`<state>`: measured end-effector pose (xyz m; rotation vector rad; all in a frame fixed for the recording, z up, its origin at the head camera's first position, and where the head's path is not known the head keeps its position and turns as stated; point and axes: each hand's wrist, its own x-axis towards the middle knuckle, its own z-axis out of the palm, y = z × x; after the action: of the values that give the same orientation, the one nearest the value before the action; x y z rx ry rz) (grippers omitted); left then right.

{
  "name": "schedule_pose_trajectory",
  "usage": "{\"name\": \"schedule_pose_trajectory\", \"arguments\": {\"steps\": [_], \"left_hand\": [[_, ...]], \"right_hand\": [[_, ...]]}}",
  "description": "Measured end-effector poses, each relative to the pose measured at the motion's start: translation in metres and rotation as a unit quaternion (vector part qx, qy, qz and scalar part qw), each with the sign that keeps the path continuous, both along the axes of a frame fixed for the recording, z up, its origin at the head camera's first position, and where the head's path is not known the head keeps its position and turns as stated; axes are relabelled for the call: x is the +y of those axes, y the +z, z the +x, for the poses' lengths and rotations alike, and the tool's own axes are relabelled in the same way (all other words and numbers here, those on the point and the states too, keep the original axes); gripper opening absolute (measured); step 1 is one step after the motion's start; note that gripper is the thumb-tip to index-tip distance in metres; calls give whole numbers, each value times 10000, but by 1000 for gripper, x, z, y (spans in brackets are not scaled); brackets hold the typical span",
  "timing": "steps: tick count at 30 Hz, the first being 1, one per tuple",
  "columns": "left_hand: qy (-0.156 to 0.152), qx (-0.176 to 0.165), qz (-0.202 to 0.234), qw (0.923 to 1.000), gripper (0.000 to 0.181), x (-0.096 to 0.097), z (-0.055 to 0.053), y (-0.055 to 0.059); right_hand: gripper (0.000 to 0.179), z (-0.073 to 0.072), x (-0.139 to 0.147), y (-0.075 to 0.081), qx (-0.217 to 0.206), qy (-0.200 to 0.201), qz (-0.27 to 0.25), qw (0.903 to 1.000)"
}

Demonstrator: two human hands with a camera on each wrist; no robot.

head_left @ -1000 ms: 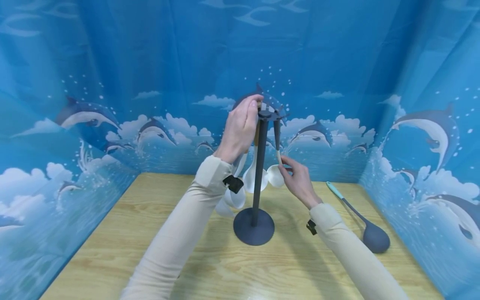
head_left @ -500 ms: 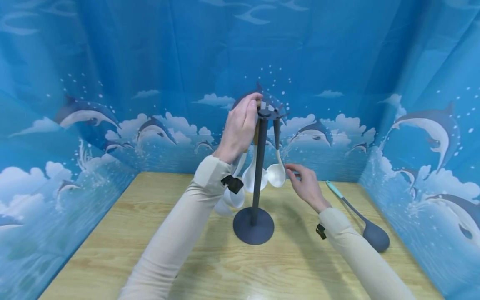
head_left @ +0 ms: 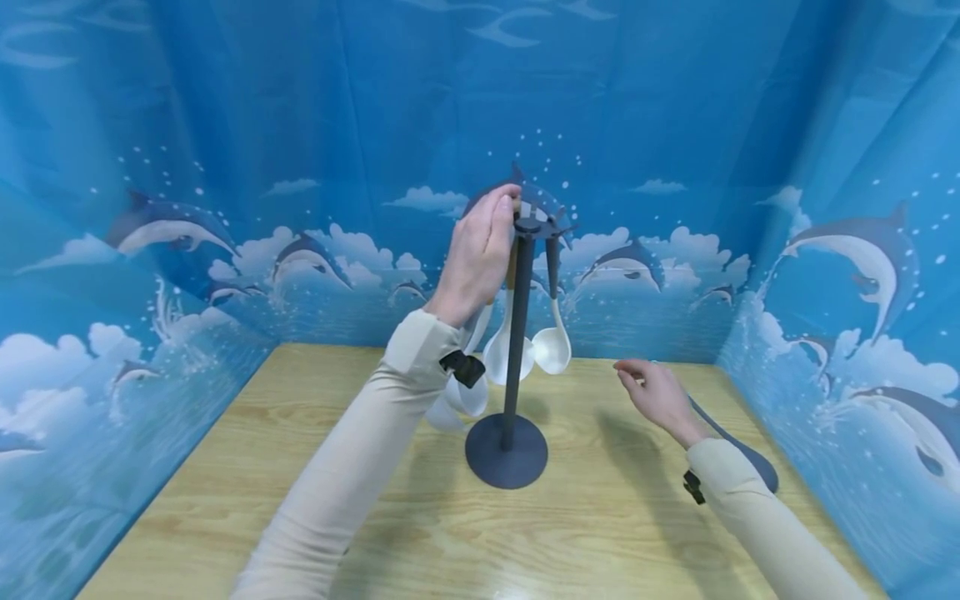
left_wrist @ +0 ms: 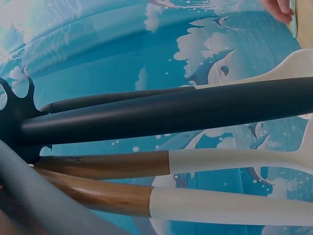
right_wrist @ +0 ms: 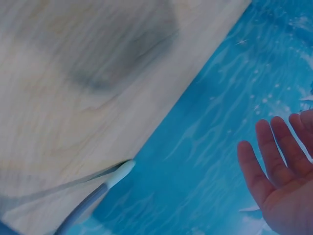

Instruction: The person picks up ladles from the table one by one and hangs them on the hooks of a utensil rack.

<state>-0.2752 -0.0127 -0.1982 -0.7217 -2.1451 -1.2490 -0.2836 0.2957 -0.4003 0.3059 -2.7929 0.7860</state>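
Observation:
A dark utensil rack [head_left: 517, 350] stands upright on a round base. My left hand [head_left: 480, 250] grips its top, fingers bent over the hook ring; their tips are partly hidden. From the rack hang a white ladle [head_left: 552, 350] with a dark handle, a white spoon [head_left: 498, 360] and other white utensils behind my left wrist. In the left wrist view two wooden handles [left_wrist: 105, 165] run beside the dark pole [left_wrist: 171, 113], and a grey handle [left_wrist: 49, 196] crosses close to the camera. My right hand [head_left: 660, 400], empty with loose fingers, hovers by the dark ladle [head_left: 757, 467], covering part of its handle.
The wood-grain table [head_left: 487, 542] is bounded by a blue dolphin-print curtain [head_left: 337, 125] at the back and both sides. In the right wrist view the ladle's pale green handle end [right_wrist: 121, 172] lies close to the table edge.
My right hand has let go of the hanging white ladle and moved right and down toward the dark ladle. My left hand stays at the rack's top.

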Motion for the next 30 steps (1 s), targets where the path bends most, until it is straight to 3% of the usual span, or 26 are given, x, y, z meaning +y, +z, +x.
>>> {"name": "schedule_pose_trajectory", "arguments": {"steps": [14, 18, 24, 30], "left_hand": [[176, -12, 94, 9998, 50, -6, 8, 2], [159, 164, 69, 9997, 50, -8, 10, 4], [-133, 333, -86, 9993, 48, -7, 13, 7], [-111, 386, -376, 9985, 47, -10, 11, 6]], "right_hand": [[34, 17, 34, -6, -338, -60, 772, 9964], [38, 22, 43, -11, -574, -25, 1182, 9913], [46, 28, 63, -20, -1063, -183, 1587, 9814], [52, 35, 83, -24, -1304, -467, 1846, 9730]]}}
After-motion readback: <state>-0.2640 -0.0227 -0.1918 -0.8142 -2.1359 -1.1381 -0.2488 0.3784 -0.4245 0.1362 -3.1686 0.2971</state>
